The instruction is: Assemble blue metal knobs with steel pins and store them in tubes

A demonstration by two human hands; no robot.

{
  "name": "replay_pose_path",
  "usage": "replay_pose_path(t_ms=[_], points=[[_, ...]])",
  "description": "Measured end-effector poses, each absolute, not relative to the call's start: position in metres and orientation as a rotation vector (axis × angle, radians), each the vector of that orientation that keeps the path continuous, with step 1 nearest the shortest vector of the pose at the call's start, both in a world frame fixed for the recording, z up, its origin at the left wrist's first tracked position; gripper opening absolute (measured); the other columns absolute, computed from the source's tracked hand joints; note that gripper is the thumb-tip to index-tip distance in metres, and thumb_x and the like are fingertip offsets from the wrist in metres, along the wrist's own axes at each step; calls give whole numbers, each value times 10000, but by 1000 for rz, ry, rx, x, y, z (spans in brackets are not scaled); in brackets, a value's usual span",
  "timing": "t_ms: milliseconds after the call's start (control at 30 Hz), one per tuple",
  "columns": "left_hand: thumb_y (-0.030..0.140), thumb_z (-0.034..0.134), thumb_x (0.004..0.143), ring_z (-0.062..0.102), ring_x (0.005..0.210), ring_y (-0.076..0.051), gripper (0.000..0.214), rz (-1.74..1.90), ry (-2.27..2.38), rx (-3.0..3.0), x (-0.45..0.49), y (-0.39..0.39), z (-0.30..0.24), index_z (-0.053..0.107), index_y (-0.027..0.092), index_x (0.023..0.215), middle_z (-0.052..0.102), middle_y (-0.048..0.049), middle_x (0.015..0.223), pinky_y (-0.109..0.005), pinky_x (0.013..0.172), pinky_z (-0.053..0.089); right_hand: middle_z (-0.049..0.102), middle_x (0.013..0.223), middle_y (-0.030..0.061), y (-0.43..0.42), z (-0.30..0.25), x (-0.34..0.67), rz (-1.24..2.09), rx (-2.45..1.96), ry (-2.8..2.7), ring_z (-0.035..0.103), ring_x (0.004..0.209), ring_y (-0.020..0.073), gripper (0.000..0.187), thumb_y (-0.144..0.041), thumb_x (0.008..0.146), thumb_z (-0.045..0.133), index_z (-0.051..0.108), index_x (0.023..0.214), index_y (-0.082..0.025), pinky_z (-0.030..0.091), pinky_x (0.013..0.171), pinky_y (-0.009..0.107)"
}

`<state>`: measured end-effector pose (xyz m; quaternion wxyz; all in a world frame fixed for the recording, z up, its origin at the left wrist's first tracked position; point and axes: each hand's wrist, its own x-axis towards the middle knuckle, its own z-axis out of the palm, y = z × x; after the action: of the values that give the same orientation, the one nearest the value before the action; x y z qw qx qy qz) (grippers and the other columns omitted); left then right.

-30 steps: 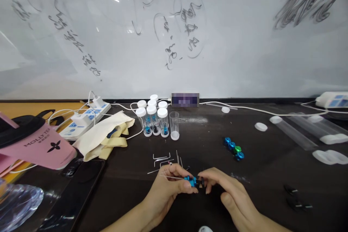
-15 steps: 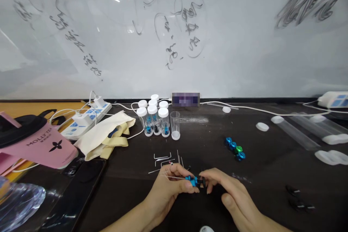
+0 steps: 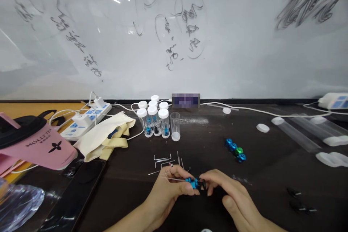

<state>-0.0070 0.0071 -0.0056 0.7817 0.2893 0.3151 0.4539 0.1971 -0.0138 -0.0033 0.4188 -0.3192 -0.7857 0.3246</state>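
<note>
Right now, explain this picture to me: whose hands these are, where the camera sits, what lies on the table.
No machine here: a person works with bare hands, and the one camera sits on their head, looking down. The left hand pinches a small blue part; the right hand grips a black piece at its end. On the dark table are thin hex keys, capped vials, loose blue and green pieces and a pink cup.

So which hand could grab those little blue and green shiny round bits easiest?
Probably right. Both hands pinch the small blue metal part, but the right hand sits nearer the small blue and green metal rings than the left hand.
</note>
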Motion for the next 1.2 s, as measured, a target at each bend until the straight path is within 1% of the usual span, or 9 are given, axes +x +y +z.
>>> replay_pose_path(t_ms=[100, 267, 367, 467, 633, 833, 967, 1067, 1200], points=[[139, 879, 531, 674, 570, -122, 240, 968, 680, 652, -8, 7, -6, 706, 107, 693, 727, -45, 666, -206, 614, 519, 629, 952, 68, -15, -4, 197, 820, -829, -1974, 615, 828, 206, 487, -555, 985, 263, 526, 1264, -255, 508, 732, 333], [134, 872, 542, 682, 581, -129, 234, 963, 688, 656, -8, 7, -5, 703, 109, 701, 730, -46, 655, -194, 600, 508, 630, 982, 61, -16, -3, 197, 811, -856, -1957, 617, 814, 194, 480, -549, 988, 263, 473, 1323, -276, 508, 731, 323], [124, 864, 554, 680, 583, -125, 223, 957, 692, 660, -8, 7, -4, 705, 107, 709, 732, -47, 660, -199, 617, 515, 627, 953, 61, -15, -2, 196, 811, -827, -1977, 615, 810, 195, 481, -550, 987, 259, 504, 1290, -267, 504, 717, 319], [128, 873, 541, 680, 585, -125, 236, 958, 686, 654, -8, 7, -4, 708, 105, 708, 732, -49, 667, -197, 612, 515, 626, 947, 62, -14, -2, 197, 813, -816, -1984, 613, 813, 196, 475, -545, 989, 262, 516, 1271, -259, 500, 715, 316], [151, 881, 539, 681, 580, -125, 247, 964, 681, 647, -8, 7, -5, 708, 108, 710, 727, -44, 663, -201, 619, 522, 620, 1009, 69, -16, -6, 198, 823, -859, -1973, 612, 840, 199, 482, -544, 989, 258, 453, 1332, -267, 501, 754, 333], [149, 882, 535, 681, 573, -124, 243, 963, 680, 654, -8, 7, -5, 708, 107, 699, 727, -45, 663, -193, 601, 515, 605, 958, 67, -14, -4, 197, 852, -830, -1984, 599, 823, 202, 495, -568, 982, 244, 509, 1256, -252, 497, 729, 338], [151, 884, 533, 682, 581, -130, 248, 962, 682, 649, -8, 7, -7, 707, 105, 702, 724, -48, 662, -196, 594, 513, 608, 979, 64, -15, -4, 198, 847, -843, -1977, 606, 827, 194, 495, -567, 983, 235, 470, 1291, -259, 503, 737, 330], [143, 883, 529, 680, 583, -131, 250, 971, 673, 642, -8, 7, -7, 705, 110, 701, 723, -42, 660, -210, 614, 521, 615, 997, 53, -16, -3, 197, 792, -865, -1991, 618, 822, 179, 421, -505, 1001, 282, 426, 1322, -276, 509, 748, 313], [137, 867, 560, 677, 592, -126, 224, 960, 667, 658, -7, 8, -7, 706, 109, 714, 729, -48, 677, -201, 610, 509, 614, 928, 25, -16, -1, 193, 744, -913, -2039, 610, 776, 153, 269, -264, 965, 494, 465, 1232, -264, 506, 705, 268]])
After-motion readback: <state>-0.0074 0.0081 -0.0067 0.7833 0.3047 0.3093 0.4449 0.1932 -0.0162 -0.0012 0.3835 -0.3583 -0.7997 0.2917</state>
